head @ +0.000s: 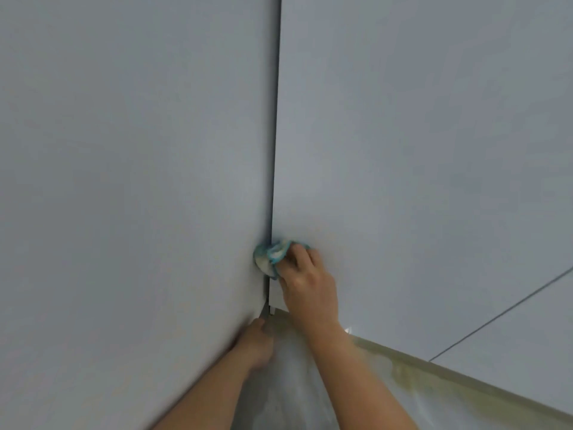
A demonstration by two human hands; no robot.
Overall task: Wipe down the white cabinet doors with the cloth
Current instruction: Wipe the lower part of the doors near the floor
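Two tall white cabinet doors fill the view, a left door point(130, 169) and a right door point(418, 150), split by a dark vertical gap. My right hand point(307, 280) presses a bunched teal and white cloth point(273, 252) against the gap low down, where the two doors meet. My left hand point(254, 339) sits lower, fingers curled at the bottom corner of the left door's edge. Whether it grips the edge is hard to tell. A faint reflection of the cloth shows on the left door.
A beige ledge point(465, 380) runs diagonally below the right door. Glossy pale floor or counter point(294, 383) lies between my forearms. A thin dark seam point(502, 311) crosses the surface at lower right.
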